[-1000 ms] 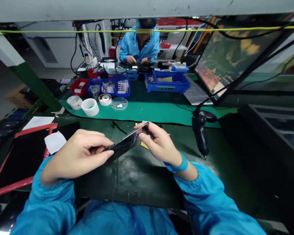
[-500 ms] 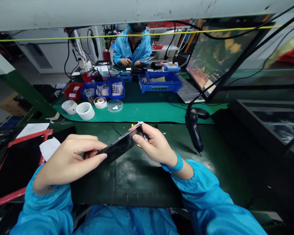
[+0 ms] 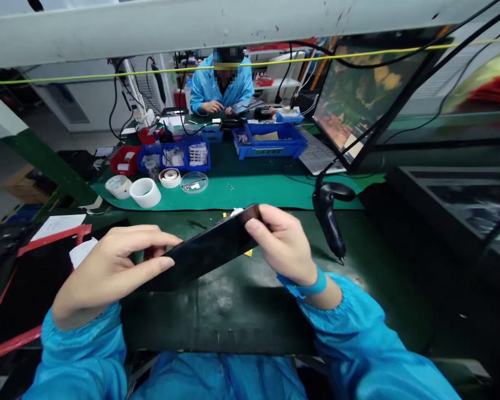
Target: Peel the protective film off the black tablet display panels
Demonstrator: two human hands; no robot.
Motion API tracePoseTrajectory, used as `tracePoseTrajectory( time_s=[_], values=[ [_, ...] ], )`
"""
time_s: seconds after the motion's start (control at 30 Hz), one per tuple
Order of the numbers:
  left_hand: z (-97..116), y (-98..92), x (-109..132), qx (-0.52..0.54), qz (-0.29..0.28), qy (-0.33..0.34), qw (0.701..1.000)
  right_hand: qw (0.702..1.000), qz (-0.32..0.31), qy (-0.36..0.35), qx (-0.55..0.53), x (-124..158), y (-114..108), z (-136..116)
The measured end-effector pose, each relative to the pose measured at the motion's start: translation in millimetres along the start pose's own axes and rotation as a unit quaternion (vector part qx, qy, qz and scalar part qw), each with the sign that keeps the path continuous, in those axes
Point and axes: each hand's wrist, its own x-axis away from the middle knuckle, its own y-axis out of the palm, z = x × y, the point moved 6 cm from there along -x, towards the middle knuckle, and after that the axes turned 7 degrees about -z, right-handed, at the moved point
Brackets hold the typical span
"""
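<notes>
Black, glossy, flat rectangular panel (image 3: pixel 210 247) is held above the near middle of the dark green surface (image 3: pixel 225 316), tilted so that its right end sits higher. At the near left lies a black sheet edged with red tape (image 3: pixel 29 294), with a crumpled white paper (image 3: pixel 82 253) at its right side, partly covered by the left hand (image 3: pixel 112 269). That hand is clamped on the panel's left end, thumb toward the near side. Beyond it, farther off, stand a small red plastic bin (image 3: pixel 125 160), a wide white tape roll (image 3: pixel 145 201) and a round clear dish (image 3: pixel 194 181) holding small pieces. Under the panel's lower edge a yellow scrap (image 3: pixel 248 253) shows. Far off is a divided blue plastic tray (image 3: pixel 270 150). Nearer, the right hand (image 3: pixel 285 239), with a blue wristband (image 3: pixel 316 284), is clamped on the panel's right end, thumb across its face. Farther right, well apart from the panel, a black power screwdriver (image 3: pixel 331 216) hangs tip down from a cable.
</notes>
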Motion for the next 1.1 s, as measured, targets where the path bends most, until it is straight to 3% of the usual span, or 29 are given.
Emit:
tracePoseTrajectory(
  time_s=[0.1, 0.23, 0.3, 0.53, 0.83, 1.1],
  values=[
    [-5, -14.0, 11, 0.035, 0.090, -0.012, 0.995, 0.988, 0.060, 0.059, -0.133, -5, -6, 21],
    [-8, -22.9, 25, 0.062, 0.246, -0.008, 0.967, 0.948, 0.127, 0.121, -0.266, -13, -4, 47],
    [-9, -18.7, 28, 0.070, 0.275, -0.003, 0.959, 0.932, 0.152, 0.136, -0.300, -17, -2, 56],
    [-11, -4.7, 22, 0.137, 0.246, 0.022, 0.959, 0.920, 0.169, 0.141, -0.324, -19, 2, 72],
    [1, -8.3, 20, 0.071, 0.231, 0.079, 0.967, 0.929, 0.156, 0.123, -0.313, -21, 3, 73],
    [3, -8.5, 19, 0.020, 0.235, 0.083, 0.968, 0.920, 0.171, 0.120, -0.330, -20, 4, 79]
  ],
)
